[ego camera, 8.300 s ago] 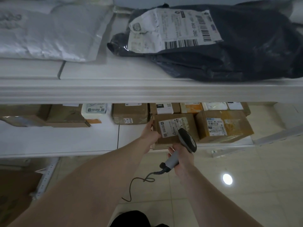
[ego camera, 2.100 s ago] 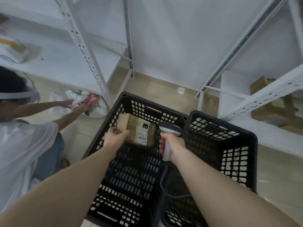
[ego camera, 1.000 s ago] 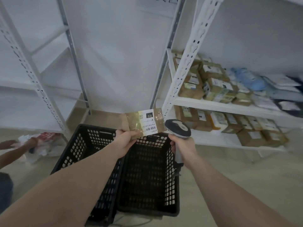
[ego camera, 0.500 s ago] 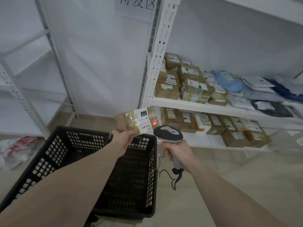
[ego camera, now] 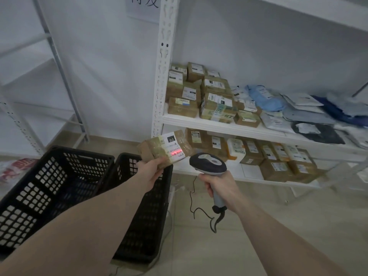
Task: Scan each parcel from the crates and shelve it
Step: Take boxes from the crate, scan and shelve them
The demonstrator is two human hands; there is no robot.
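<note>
Both hands are raised: left hand (ego camera: 152,172) grips the parcel (ego camera: 165,149), right hand (ego camera: 220,186) clasps the scanner (ego camera: 208,163).

We face a white wall (ego camera: 111,62) carrying a paper sign (ego camera: 143,5) with dark printed characters, cut off by the frame's top edge. Below us stretches a pale tiled floor (ego camera: 278,226). At far left, low beside the bare metal rack (ego camera: 59,62), we make out a crumpled white bag with red markings (ego camera: 15,170) lying on the floor.
</note>
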